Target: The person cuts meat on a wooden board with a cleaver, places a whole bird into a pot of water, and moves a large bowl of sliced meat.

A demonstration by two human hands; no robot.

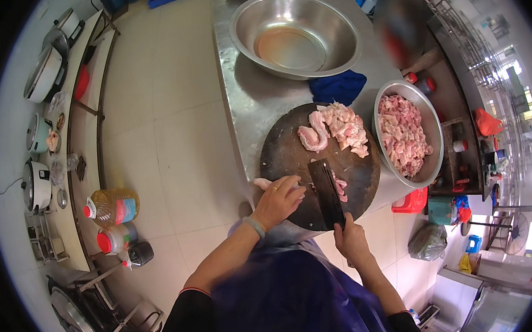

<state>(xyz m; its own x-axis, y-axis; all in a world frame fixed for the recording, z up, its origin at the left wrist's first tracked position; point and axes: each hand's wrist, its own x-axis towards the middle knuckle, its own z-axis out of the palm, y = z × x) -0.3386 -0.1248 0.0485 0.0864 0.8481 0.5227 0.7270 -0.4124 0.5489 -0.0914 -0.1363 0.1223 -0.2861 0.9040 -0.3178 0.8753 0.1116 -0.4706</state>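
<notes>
My left hand (277, 201), with a ring and a bracelet, presses a strip of raw meat (262, 183) at the left edge of a round dark chopping board (283, 141). My right hand (352, 238) grips the handle end of a dark cleaver (326, 192), whose blade lies over the board beside my left fingers. Small cut pieces (340, 189) show at the blade's right side. Farther up the board are a curved strip of raw meat (314, 137) and a pile of chopped pieces (345, 125).
A steel bowl of chopped meat (404, 138) stands right of the board. Beyond the board are a blue cloth (338, 88) and a large steel basin (292, 48) with a little reddish liquid, all on the steel table (239, 117). Oil jugs (114, 206) stand at the left.
</notes>
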